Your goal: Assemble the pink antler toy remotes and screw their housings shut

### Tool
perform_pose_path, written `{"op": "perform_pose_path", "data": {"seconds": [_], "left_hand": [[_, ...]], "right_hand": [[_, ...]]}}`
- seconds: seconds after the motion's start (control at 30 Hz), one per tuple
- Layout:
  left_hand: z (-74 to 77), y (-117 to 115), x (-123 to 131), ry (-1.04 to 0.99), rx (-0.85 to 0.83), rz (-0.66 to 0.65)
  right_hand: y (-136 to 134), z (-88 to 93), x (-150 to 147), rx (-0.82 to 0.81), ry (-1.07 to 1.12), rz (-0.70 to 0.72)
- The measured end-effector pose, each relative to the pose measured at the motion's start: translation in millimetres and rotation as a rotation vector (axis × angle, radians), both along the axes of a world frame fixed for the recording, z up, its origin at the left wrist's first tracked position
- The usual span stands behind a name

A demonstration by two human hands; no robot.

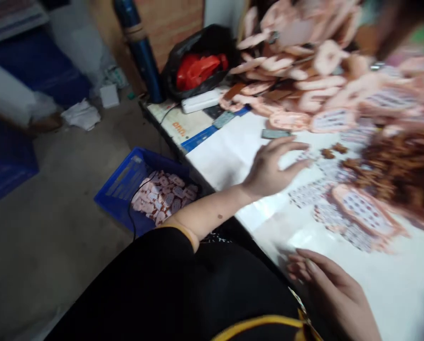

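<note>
Over the white tabletop [407, 284], the left hand [268, 166] has its thumb and forefinger spread apart; the right hand [334, 284] curls near the table's edge, and I cannot tell whether it pinches anything. The spotted scraps [306, 192] lie just beside the left hand, near 2 brown pieces [328, 153]. The scraps look light, thin and limp; pinching them by a corner seems best.
</note>
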State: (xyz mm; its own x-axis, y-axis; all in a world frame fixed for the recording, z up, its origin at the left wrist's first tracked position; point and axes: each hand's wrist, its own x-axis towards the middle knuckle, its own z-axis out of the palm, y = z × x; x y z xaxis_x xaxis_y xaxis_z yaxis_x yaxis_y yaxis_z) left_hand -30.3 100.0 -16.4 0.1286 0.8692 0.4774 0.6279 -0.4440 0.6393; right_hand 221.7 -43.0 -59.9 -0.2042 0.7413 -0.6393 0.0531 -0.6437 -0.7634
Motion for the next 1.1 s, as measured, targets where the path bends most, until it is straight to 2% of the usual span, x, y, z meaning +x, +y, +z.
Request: {"op": "perform_pose_path", "data": {"seconds": [0.07, 0.2, 0.3, 0.37, 0.47, 0.57, 0.7, 0.9, 1.1], "left_hand": [[-8.2, -1.3, -13.1, -0.032, 0.054, 0.119], [-15.4, 8.2, -66.4, -0.008, 0.086, 0.199], [-11.1, 33.5, -105.3, 0.046, 0.050, 0.263], [-7.5, 57.2, -119.6, 0.163, -0.092, 0.290], [-6.6, 97.6, -121.3, 0.251, -0.185, 0.255], [-9.2, 134.9, -108.9, 0.304, -0.238, 0.229], [-6.0, 164.3, -93.5, 0.388, -0.337, 0.205], [0.8, 165.3, -91.9, 0.408, -0.392, 0.246], [-3.6, 151.1, -106.2, 0.165, -0.328, 0.281]], "right_hand": [[-2.9, -2.6, -12.0, 0.053, 0.035, 0.025], [-1.6, 2.6, -39.6, 0.140, 0.127, 0.059], [-0.5, 8.6, -54.2, 0.184, 0.168, 0.063], [-0.4, 11.3, -60.2, 0.198, 0.192, 0.066], [-0.5, 11.6, -65.8, 0.172, 0.239, 0.065], [-1.2, 7.6, -68.8, 0.137, 0.312, 0.031], [-2.9, 3.9, -71.5, 0.098, 0.379, 0.001], [-1.4, 7.5, -76.6, 0.089, 0.415, 0.025], [3.1, 1.7, -79.5, 0.154, 0.405, 0.059]]}}
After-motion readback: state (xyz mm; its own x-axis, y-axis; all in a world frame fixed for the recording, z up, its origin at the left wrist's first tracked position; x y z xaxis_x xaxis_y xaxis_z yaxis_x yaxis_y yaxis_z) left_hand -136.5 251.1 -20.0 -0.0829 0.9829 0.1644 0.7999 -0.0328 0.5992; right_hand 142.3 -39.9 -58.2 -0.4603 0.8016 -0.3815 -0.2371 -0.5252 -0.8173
